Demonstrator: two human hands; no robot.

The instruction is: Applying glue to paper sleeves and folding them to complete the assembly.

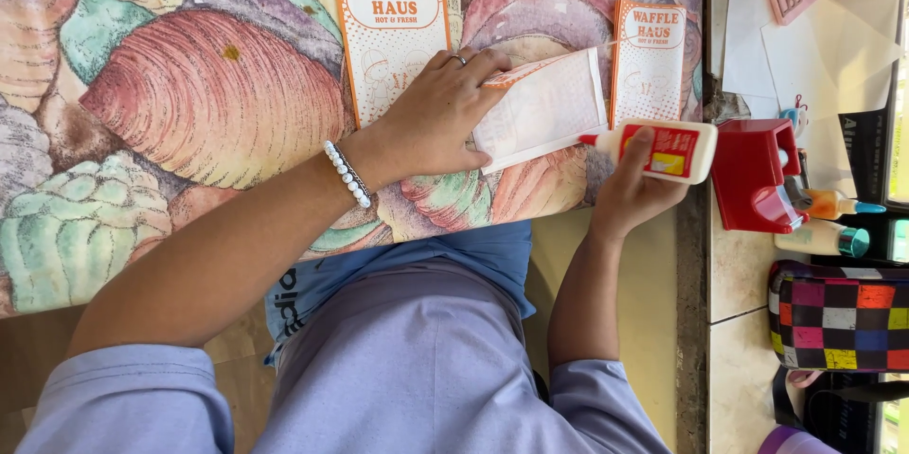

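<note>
A flat paper bag (542, 111), white side up with an orange-edged flap, is pinned to the shell-print cloth (189, 104) by the left hand (437, 118), probably so it stays put while glue goes on. The fingers (478, 71) are spread flat and extended, palm down, pressed on the bag's left end; nothing is gripped. A ring and a bead bracelet (347, 173) are worn on that hand.

The glue bottle (663, 151) is held on its side in the right hand (630, 194), its red nozzle at the bag's lower right corner, likely aimed along the edge. The fingers are curled closed around the bottle, thumb on top of the label.

Just beyond the left fingertips lies a finished orange-and-white bag (393, 37); another bag (650, 61) lies above the right thumb. A red holder (753, 175) sits right of the bottle.
</note>
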